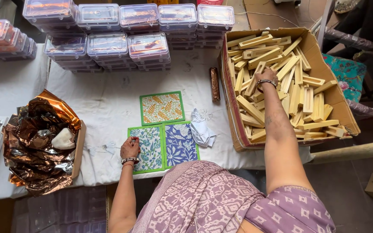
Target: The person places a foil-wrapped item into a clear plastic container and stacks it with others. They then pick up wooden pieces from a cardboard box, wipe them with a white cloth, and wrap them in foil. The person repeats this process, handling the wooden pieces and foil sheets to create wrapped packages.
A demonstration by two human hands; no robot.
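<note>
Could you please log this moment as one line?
left hand: on green-bordered floral card | right hand: in cardboard box of pale wooden blocks

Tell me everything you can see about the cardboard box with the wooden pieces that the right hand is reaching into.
The cardboard box is brown, open-topped, with flaps folded outward and a reddish inner edge on its near-left wall. It sits at the right end of the white-covered table, partly overhanging it. It is heaped with pale wooden pieces, slotted rectangular blocks lying every way. The right hand, wearing a bracelet, rests on the pile near the top.
</note>
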